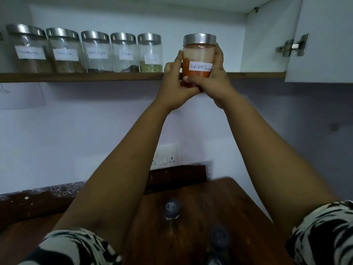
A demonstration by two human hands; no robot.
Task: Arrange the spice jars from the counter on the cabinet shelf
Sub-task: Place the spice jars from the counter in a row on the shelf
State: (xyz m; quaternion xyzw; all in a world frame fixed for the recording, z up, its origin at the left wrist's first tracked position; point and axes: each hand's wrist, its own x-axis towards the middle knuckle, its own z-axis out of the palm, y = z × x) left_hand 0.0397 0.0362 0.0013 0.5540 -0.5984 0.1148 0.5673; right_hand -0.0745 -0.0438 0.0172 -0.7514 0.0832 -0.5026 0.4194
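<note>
While both arms reach up, the left hand point(172, 87) and right hand point(214, 83) share one grip – fingers curled round a glass jar point(198, 60) of red chilli powder, steel-lidded, held upright at the wooden shelf point(76, 77) edge, right of five labelled jars point(122, 52) – two blurred bottles point(172, 209) stand on the worktop point(229, 207)

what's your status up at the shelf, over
Left hand and right hand both grip the red chilli jar, raised at the shelf edge. Five jars shelved left. Gap right of fennel jar unobstructed.
</note>
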